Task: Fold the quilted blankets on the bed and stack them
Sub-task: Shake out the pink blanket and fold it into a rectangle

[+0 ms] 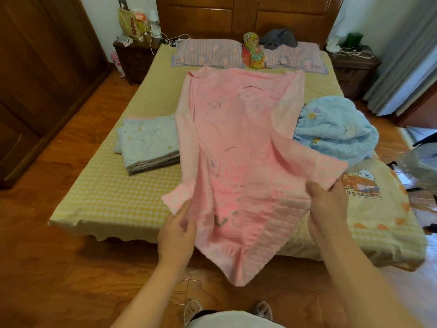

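A: Bedroom, wooden headboard [243, 15], bed [113, 192] under a yellow checked sheet, two striped pillows [208, 53] at the far end

B: And on the sheet?

A: One pale floral quilted blanket [149, 143], already folded, lying flat on the left part. Blue quilted blanket [335, 131] heaped unfolded on the right. Pink quilted blanket [238, 138] down the middle, doubled lengthwise, near end hanging off the foot of the bed

B: Hands?

A: Left hand [177, 230] pinching the pink blanket's near left corner. Right hand [328, 204] gripping the near right edge, fingers curled round the cloth, lifted clear of the sheet

B: Step in hand?

A: Probably mid-fold on the pink one, second of three. Next, likely: carry the near end up toward the pillows, match corners, smooth flat. Then onto the folded floral one; blue still to do
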